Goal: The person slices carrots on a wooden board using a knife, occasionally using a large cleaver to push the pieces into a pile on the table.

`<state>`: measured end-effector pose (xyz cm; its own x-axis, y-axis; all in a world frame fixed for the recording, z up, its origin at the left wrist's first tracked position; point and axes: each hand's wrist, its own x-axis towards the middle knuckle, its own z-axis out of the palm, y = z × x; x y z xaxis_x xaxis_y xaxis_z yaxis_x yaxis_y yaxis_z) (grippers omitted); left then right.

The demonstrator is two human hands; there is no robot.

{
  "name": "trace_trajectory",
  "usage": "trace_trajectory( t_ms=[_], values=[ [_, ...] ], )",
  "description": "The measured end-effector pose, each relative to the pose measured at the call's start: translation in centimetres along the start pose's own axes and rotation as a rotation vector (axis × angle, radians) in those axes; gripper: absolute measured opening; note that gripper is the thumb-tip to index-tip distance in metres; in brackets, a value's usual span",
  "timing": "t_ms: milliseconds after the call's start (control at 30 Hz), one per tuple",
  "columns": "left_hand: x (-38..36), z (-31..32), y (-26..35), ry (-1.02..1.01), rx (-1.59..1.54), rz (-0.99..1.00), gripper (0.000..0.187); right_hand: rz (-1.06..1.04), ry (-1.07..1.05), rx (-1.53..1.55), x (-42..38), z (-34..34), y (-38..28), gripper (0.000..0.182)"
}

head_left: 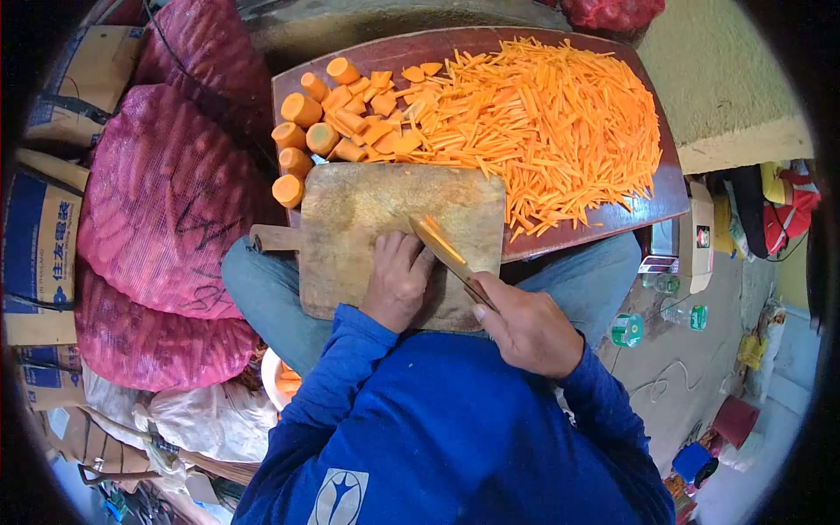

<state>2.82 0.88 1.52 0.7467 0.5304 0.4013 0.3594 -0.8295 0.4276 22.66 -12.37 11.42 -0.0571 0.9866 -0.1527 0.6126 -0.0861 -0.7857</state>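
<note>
A wooden cutting board (350,197) lies at the near edge of the dark red table (604,238). My right hand (529,328) is wrapped round the handle of a knife (442,249), whose blade points up and left over the board. Thin carrot strips (444,238) lie along the blade. On the board, just left of the blade, rests my left hand (400,276) with its fingers bent; whatever is under them is hidden. Beyond the board, a large heap of carrot strips (560,122) covers the table's right side, with carrot chunks (302,109) at the left.
Pink mesh sacks (166,201) are stacked on the left beside cardboard boxes (39,236). A white container (273,381) with orange pieces sits by the left knee. Plastic bottles (627,330) stand on the floor at the right. A low ledge (744,144) is at the upper right.
</note>
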Motion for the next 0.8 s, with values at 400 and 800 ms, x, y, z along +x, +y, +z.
trace_trajectory(
  t_ms=[400, 800],
  values=[
    [-0.1, -0.1, 0.1, 0.016, -0.016, 0.007, 0.037, 0.01, 0.004, 0.056, 0.4, 0.5, 0.5, 0.04],
    [0.0, -0.1, 0.1, 0.018, -0.02, 0.03, 0.036, -0.034, 0.05, 0.063, 1.4, 1.4, 1.5, 0.04]
  ],
)
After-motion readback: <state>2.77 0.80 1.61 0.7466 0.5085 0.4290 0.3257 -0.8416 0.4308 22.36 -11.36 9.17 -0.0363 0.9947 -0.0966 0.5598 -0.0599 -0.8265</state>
